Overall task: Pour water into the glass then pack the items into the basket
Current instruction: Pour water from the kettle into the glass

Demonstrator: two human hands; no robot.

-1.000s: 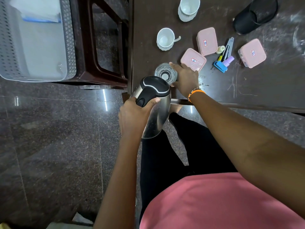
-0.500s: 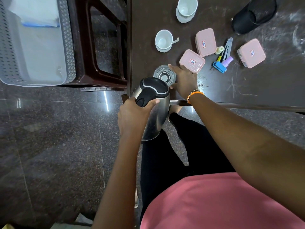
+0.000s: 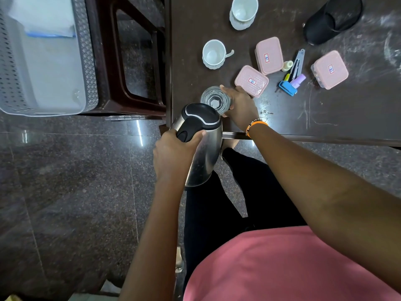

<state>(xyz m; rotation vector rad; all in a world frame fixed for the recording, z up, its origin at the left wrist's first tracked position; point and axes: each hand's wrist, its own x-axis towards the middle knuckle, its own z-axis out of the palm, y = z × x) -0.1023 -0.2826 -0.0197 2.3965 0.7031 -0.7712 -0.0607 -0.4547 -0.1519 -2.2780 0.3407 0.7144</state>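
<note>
A clear glass [image 3: 214, 100] stands near the front left corner of the dark table [image 3: 325, 118]. My right hand [image 3: 239, 107] is wrapped around its right side. My left hand [image 3: 173, 153] grips the black handle of a steel kettle [image 3: 204, 144], held just in front of the table edge with its black lid end up against the glass. Whether water is flowing I cannot tell. The grey perforated basket [image 3: 86, 61] sits on a brown stool at the upper left.
On the table lie two white cups [image 3: 213, 53] [image 3: 243, 11], three pink lidded boxes [image 3: 251, 81] [image 3: 269, 54] [image 3: 330, 69], a small pile of stationery [image 3: 291, 78] and a black mesh holder [image 3: 332, 19] on its side. A brown stool [image 3: 130, 105] stands left of the table on polished stone floor.
The kettle has shifted slightly toward the glass; both hands keep their grips and the view has drifted a little.
</note>
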